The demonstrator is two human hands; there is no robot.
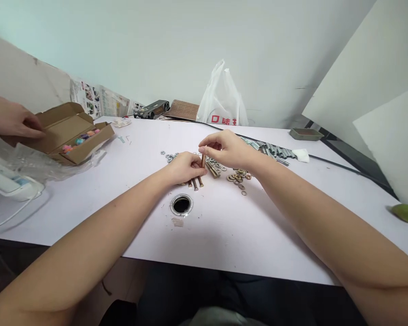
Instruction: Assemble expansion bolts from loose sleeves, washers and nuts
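Note:
My left hand (pixel 186 167) is closed, its thumb and fingers pinching a brass-coloured bolt (pixel 203 160) held upright. Just above, my right hand (pixel 222 147) pinches at the bolt's top end; whatever lies between its fingertips is too small to make out. Under my left hand several loose bolts (pixel 195 184) lie with their heads toward me. To the right of the held bolt are more brass-coloured bolts (pixel 212 169). Washers (pixel 236 178) lie scattered below my right wrist. Small silvery nuts (pixel 170 157) sit behind my left hand, partly covered by it.
A round hole (pixel 181 205) opens in the white table near me. Silvery metal tubes (pixel 275 151) lie at right, with a grey tray (pixel 306 134) behind. A plastic bag (pixel 222 97) stands at the back. At left, another person's hand (pixel 15 118) touches a cardboard box (pixel 68 131).

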